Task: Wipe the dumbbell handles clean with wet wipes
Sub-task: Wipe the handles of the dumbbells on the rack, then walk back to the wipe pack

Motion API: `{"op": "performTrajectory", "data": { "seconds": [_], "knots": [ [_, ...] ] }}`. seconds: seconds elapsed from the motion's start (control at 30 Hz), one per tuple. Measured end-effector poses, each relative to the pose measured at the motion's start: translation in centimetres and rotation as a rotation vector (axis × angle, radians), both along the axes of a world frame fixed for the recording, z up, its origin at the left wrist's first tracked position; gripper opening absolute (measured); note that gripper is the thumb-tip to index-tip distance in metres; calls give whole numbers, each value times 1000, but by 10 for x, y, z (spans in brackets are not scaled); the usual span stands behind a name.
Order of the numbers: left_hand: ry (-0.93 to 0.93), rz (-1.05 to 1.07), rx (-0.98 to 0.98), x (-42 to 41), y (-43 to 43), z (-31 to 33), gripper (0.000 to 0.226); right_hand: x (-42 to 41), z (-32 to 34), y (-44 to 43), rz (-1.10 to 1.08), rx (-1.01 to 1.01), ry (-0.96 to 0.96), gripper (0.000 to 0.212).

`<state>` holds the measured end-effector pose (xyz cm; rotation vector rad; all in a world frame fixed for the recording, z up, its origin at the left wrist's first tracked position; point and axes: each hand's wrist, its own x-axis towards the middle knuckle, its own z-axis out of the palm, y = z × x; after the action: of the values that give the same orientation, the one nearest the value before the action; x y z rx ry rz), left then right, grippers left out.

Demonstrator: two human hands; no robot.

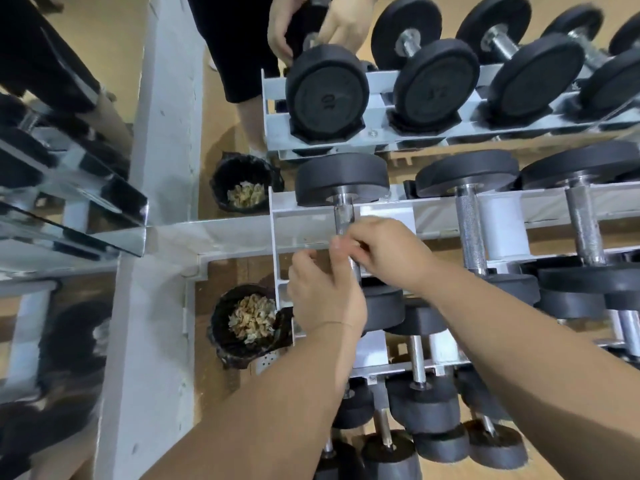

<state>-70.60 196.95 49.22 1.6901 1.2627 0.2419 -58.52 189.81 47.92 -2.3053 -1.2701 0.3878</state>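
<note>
1. Dumbbell (343, 180): it lies at the left end of the top tier of the rack (282, 237), one black weight on the far side and the other near the person. Its dumbbell handle (343, 214) runs between the two weights, and the bare metal shows only on the far half.
2. Left hand (325, 296): it is on the near half of the handle, with its fingers curled round the bar and the thumb pointing up along it. The grip is closed on the bar.
3. Right hand (388, 252): it comes in from the right, just beyond the left hand and touching it. Its fingertips are bent in and pinch the bar at mid-length.
4. Wet wipe: it cannot be told whether one sits under the fingers, as both hands cover that part of the bar.
5. Neighbouring dumbbells (471, 233): they lie side by side to the right on the same tier. More dumbbells (424, 407) fill the lower tier.
6. Bin (221, 327): it has a black liner and stands on the floor just left of the rack. It holds crumpled beige scraps.
7. Mirror (436, 81): it stands behind the rack and reflects the dumbbells, the bin and both hands.
</note>
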Motion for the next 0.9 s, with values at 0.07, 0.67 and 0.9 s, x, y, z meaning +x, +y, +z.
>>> {"op": "performTrajectory", "data": {
  "seconds": [0.07, 0.67, 0.9],
  "knots": [
    [-7, -8, -32, 0, 1, -1, 84, 7, 2, 16, -48, 5, -58, 7],
    [-40, 122, -603, -89, 159, -43, 28, -73, 35, 93, -128, -165, 192, 9],
    [81, 270, -513, -138, 243, -68, 39, -128, -5, 192, -6, -467, 226, 25]
  ]
}}
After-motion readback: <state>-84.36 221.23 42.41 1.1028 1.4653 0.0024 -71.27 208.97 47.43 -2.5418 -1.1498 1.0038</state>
